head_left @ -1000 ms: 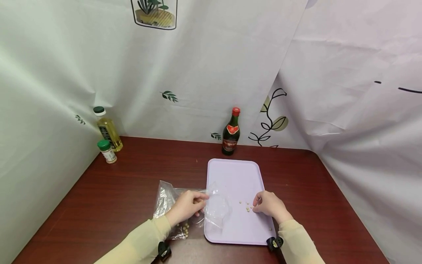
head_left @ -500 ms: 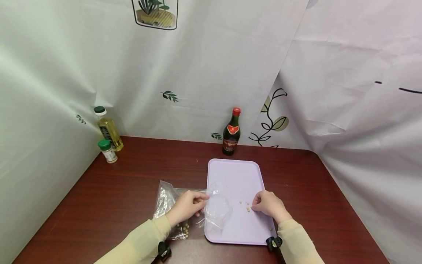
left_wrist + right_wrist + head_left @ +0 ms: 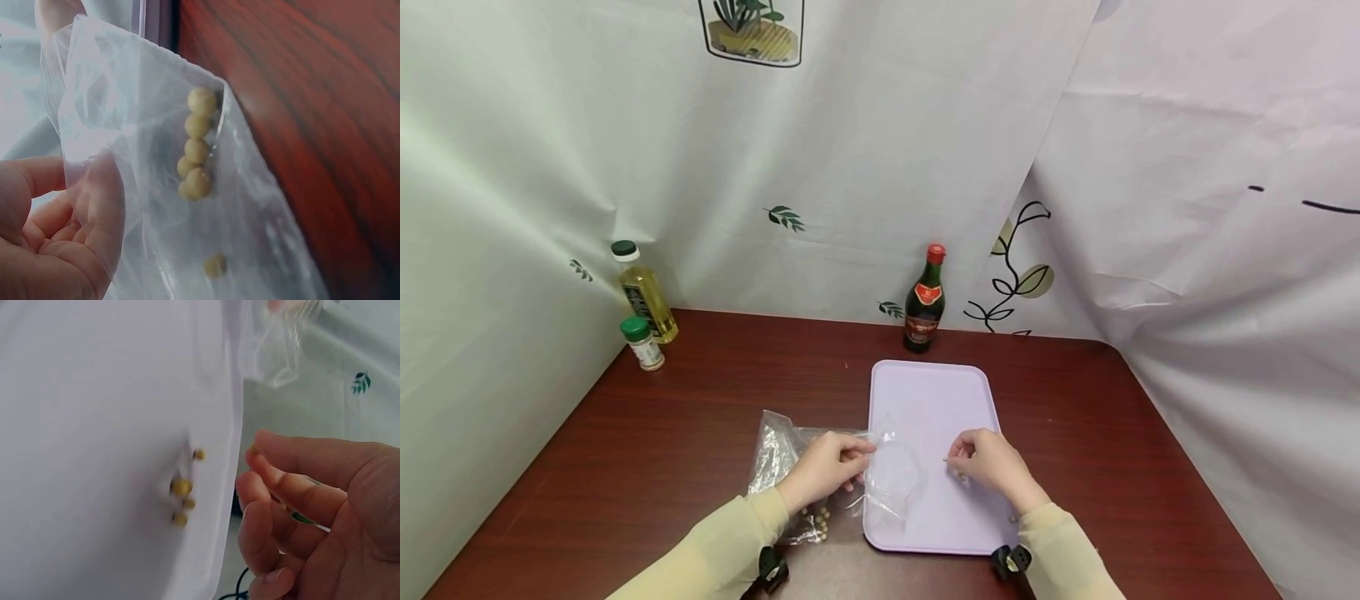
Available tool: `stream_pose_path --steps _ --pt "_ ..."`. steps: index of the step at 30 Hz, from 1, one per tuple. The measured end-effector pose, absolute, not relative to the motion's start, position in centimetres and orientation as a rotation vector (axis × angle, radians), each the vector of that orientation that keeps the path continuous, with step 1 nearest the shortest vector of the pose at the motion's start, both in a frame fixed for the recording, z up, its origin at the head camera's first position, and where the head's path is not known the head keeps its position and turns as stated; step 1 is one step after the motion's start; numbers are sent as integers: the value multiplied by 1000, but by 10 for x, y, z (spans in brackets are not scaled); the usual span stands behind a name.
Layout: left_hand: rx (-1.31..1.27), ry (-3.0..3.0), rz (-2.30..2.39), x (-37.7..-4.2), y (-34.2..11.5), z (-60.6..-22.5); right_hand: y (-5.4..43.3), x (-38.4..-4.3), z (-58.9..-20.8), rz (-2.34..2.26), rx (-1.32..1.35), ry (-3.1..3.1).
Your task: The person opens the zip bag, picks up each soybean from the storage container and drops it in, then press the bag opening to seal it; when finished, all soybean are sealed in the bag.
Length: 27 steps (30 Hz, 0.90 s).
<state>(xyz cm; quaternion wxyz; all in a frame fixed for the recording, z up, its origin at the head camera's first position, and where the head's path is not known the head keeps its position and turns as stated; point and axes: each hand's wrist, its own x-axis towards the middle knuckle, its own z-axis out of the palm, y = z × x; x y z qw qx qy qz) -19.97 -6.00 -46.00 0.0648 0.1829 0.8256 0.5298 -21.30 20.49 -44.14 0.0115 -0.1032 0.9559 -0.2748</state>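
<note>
My left hand (image 3: 826, 468) pinches the edge of a clear plastic bag (image 3: 775, 457), whose mouth reaches over the left side of the lilac tray (image 3: 928, 392). Several yellowish soybeans (image 3: 197, 151) lie inside the bag, mostly in a row along a fold. Above the tray, my right hand (image 3: 996, 468) pinches one small soybean (image 3: 254, 449) between thumb and index finger, its other fingers loosely curled. A few more soybeans (image 3: 181, 487) are grouped on the tray; in the head view the right hand partly hides them.
Behind the tray stands a dark bottle with a red cap (image 3: 924, 304). At the back left are an oil bottle (image 3: 649, 300) and a green-lidded shaker (image 3: 643, 346). Pale printed cloth (image 3: 850, 150) surrounds the brown table (image 3: 700, 400).
My right hand has moved left from the soybeans on the tray toward the bag's mouth, now with one soybean pinched. The left hand and the bag stay in place.
</note>
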Motion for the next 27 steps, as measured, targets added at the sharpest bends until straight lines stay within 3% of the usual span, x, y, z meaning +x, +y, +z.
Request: stream_pose_path --steps 13,27 --pt "544 2491 1595 -201 -58 -457 183 -209 -433 -1082 -625 2826" --pt "542 2477 1606 -201 -56 -458 175 -207 -440 -1091 -673 2805"
